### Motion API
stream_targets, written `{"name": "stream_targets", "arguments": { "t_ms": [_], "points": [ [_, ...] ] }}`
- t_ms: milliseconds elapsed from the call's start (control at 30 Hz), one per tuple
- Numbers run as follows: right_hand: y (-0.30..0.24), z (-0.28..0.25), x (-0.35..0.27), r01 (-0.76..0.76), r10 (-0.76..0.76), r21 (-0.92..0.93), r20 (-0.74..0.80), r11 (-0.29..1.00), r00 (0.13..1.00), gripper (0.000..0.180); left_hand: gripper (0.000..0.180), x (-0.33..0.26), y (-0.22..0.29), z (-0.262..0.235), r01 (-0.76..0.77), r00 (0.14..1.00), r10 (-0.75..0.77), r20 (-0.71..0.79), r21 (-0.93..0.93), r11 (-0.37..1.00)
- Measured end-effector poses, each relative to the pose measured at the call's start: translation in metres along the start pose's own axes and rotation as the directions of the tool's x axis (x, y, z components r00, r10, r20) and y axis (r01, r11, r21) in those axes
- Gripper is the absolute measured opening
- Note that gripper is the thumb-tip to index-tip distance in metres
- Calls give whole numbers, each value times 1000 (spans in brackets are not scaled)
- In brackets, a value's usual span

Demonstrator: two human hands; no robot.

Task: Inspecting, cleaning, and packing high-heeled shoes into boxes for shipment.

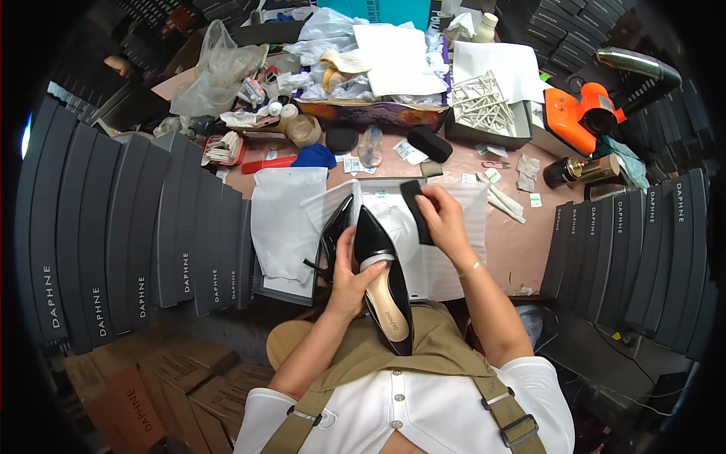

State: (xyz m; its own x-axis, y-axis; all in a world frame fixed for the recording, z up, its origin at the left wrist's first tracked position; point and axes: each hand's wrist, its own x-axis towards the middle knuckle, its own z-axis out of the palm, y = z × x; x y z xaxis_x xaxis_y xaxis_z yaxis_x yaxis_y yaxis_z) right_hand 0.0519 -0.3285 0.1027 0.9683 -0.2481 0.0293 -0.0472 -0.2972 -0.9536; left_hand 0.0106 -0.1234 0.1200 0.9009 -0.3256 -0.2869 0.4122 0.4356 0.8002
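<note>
My left hand [349,286] is closed around a glossy black pointed-toe high-heeled shoe [372,234], tilted over my lap with its beige insole showing. White packing fills part of the shoe's front. A second black heeled shoe [334,238] lies just left of it, in or over an open grey shoebox [283,289] lined with white tissue paper [286,227]. Held in my right hand [445,219] is a flat black pad [416,212], a little right of the shoe's toe and apart from it; its exact kind is unclear.
Rows of upright dark grey shoeboxes flank me at left [128,234] and right [635,250]. Across the table's far side are a purple box [370,113] heaped with plastic and paper, a box of white sticks [484,106], an orange tool [571,125], and a black brush-like block [429,144].
</note>
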Motion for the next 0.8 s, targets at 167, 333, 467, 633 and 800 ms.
{"name": "stream_targets", "arguments": {
  "t_ms": [167, 333, 467, 633, 800],
  "points": [
    [16, -13, -90, -334, 350, 558, 82, 760, 933, 21, 72, -32, -23, -1, 153, 971, -164, -174, -73, 985],
    [-3, -35, -86, -304, 361, 612, 32, 730, 932, 27, 32, 4, -16, -67, 388, 891, -371, 262, -864, 322],
    [-25, -27, -95, -281, 259, 413, 109, 866, 960, 26, 30, 5, 17, -49, 367, 920, -328, 213, -761, 535],
    [-33, -11, -118, -150, 116, 238, 151, 960, 982, 26, 53, 11, 20, -51, 432, 902, -307, 304, -607, 667],
    [-60, -15, -112, -106, 71, 246, 146, 963, 987, 27, 52, 10, 17, -49, 492, 870, -263, 418, -701, 516]
  ]
}}
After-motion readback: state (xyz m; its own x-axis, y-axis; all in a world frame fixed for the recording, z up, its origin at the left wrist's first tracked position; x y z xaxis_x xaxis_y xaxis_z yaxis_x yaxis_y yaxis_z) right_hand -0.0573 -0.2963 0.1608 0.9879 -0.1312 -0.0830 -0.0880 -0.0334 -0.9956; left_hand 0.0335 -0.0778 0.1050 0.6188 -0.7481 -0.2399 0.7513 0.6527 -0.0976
